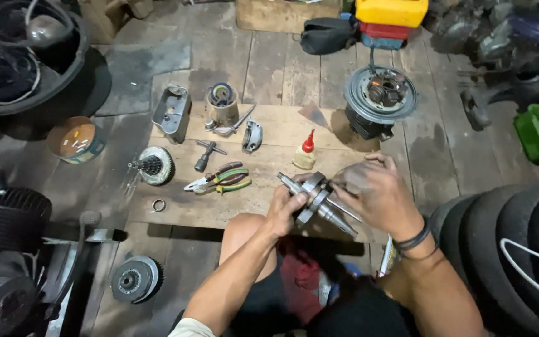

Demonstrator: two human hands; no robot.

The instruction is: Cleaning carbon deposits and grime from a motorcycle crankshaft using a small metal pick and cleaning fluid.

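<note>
A small squeeze bottle with a red nozzle stands mid-counter. Far back, a yellow box sits stacked on a red one. At the left, a round tin with a teal label sits on the floor.

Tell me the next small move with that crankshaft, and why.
Probably turn the crankshaft a little in the left hand so the right hand can work further round it. Both hands hold it above the board, the left gripping from below and the right over its webs; the pliers and bottle lie untouched.

left hand: I see fingers curled, gripping, forearm from 7 o'clock | right hand: fingers bent, cupped, forearm from 5 o'clock
</note>
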